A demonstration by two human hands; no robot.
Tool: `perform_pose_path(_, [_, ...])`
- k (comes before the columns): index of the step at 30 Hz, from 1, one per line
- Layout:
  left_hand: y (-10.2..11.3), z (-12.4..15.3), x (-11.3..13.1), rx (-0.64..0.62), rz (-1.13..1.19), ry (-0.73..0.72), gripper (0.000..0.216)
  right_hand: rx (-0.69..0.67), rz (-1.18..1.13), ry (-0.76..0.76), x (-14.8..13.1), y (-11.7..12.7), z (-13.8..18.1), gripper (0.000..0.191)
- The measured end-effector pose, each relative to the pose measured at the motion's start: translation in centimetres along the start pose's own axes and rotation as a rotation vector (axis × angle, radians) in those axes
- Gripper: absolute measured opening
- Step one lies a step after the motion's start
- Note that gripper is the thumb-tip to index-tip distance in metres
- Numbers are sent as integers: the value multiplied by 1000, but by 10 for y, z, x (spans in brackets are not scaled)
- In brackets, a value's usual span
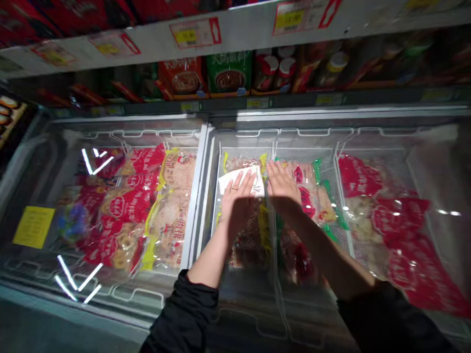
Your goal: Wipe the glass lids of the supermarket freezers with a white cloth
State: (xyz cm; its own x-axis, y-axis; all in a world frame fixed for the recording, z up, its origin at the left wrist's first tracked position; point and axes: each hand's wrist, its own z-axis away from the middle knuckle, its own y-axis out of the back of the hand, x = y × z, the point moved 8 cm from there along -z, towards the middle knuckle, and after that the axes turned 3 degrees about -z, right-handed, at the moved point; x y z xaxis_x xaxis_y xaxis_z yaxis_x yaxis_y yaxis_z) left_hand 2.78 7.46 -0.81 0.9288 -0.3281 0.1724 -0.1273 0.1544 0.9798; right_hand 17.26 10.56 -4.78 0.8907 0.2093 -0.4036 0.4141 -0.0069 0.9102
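Observation:
My left hand [238, 198] lies flat, fingers stretched out, on a white paper sheet or tissue [259, 184]. The sheet is spread over the clear glass lid [243, 299] of a chest freezer, and its lower part is hidden under my fingers. A ring shows on one finger. Just to the right, my right hand [281, 184] rests palm down with fingers extended, apparently touching the same glass and holding nothing. Below the lid, bagged frozen food [250, 235] with yellow edges and green-edged packs [307, 196] lie in white wire baskets.
On the left, a second lid covers red bags [136, 196] and carries a yellow notice [34, 226]. A white frame edge [196, 196] divides the lids. More red bags [401, 220] lie right. Behind, a shelf with price tags [195, 33] overhangs packets [230, 73] and jars [285, 71].

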Motion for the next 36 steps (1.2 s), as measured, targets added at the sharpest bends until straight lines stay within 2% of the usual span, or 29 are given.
perform_pose_path(4, [-5, -55, -15, -24, 22, -40, 61, 32, 1, 46, -7, 1, 2, 66])
perform_pose_path(7, [5, -76, -42, 3, 50, 22, 63, 25, 3, 81, -15, 6, 4, 69])
perform_pose_path(9, [11, -70, -60, 12, 60, 93, 65, 16, 0, 100, -21, 11, 6, 73])
perform_pose_path(11, [10, -52, -70, -5, 55, 165, 66, 10, -7, 118, -25, 14, 7, 74])
perform_pose_path(13, [4, -32, -69, -26, 40, 207, 65, -1, -21, 134, -27, 15, 8, 75])
perform_pose_path(15, [-3, -23, -59, -30, 31, 187, 64, -12, -34, 143, -28, 14, 8, 73])
perform_pose_path(18, [-6, -39, -44, -27, 36, 75, 63, -23, -34, 148, -26, 12, 7, 69])
perform_pose_path(20, [-1, -62, -47, -27, 44, 24, 63, -30, -32, 147, -24, 12, 6, 67])
perform_pose_path(23, [12, -85, -78, 7, 55, 103, 63, -45, -39, 141, -23, 13, 5, 69])
perform_pose_path(26, [18, -75, -102, 32, 43, 228, 63, -44, -43, 133, -22, 14, 4, 72])
perform_pose_path(28, [13, -60, -98, 24, 10, 247, 64, -36, -46, 137, -23, 13, 3, 72])
perform_pose_path(31, [1, -52, -72, -16, -15, 179, 65, -25, -56, 160, -24, 11, 4, 68])
perform_pose_path(34, [-1, -74, -48, -27, 10, 29, 64, -14, -54, 163, -24, 11, 4, 65])
perform_pose_path(36, [6, -96, -50, -12, 29, -17, 62, -5, -43, 147, -22, 11, 4, 65])
